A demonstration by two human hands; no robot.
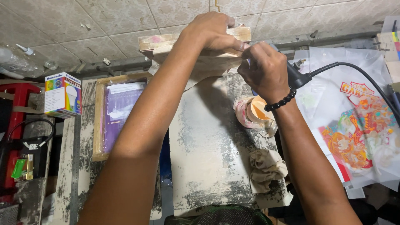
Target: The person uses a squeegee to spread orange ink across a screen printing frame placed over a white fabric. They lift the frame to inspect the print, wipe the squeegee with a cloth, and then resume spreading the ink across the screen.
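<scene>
Left hand: left hand (210,30) lies palm down over the top bar of a wooden frame (162,42), fingers curled over its far edge and gripping it, at the far edge of the worktable (208,166).
Right hand: right hand (264,68) is closed around a dark corded tool (299,77), its knuckles touching the thumb of the other hand; a black bead bracelet (280,102) circles the wrist.
Wooden frame: pale wood, stained pink at its left end, held up off the tabletop and tilted, its lower part hidden behind the forearm.
Corded tool: black body sticks out to the right of the fist; the working tip is hidden by the fingers; a black cable (366,77) arcs away toward the right edge.
Worktable: worn board, pale with black scuffing, running from the frame toward the near edge.
Paint cup (255,113): smeared pot with orange contents, standing just below the right wrist, near the table's right edge.
Rag (266,168): crumpled beige cloth, near the right edge, nearer than the cup.
Second frame (118,116): wooden screen with a purple mesh, lying flat to the left of the board.
Printed sheet (358,137): clear film with a red and orange figure, right of the table.
Bulb box (62,93): small colourful carton, standing far left.
Red stand (16,108): at the left edge, with a black cord beneath it.
</scene>
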